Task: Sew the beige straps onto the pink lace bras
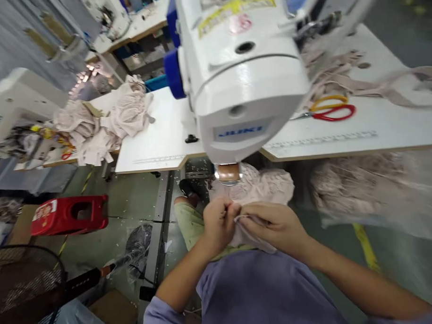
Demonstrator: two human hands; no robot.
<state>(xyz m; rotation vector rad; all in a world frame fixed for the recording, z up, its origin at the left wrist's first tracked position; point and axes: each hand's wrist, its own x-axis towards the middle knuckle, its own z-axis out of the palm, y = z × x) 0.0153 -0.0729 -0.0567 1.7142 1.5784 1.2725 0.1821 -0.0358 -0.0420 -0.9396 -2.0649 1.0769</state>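
A pale pink gathered garment [269, 186] hangs in front of me, just below the head of a white sewing machine [249, 94]. My left hand [218, 223] is closed, with thumb and fingers pinching the garment's edge. Close beside it, my right hand [277, 226] pinches the same edge, where a thin pale strip curves out near the fingertips. Part of the cloth drops below my hands toward my lap. The exact kind of garment cannot be made out.
Scissors with red and yellow handles [334, 111] lie on the white table [395, 129], near loose fabric strips [369, 85]. More pink garments [125, 111] are heaped at left. A red stool [71, 214] and a fan [25, 291] stand lower left; a plastic bag [408, 193] hangs right.
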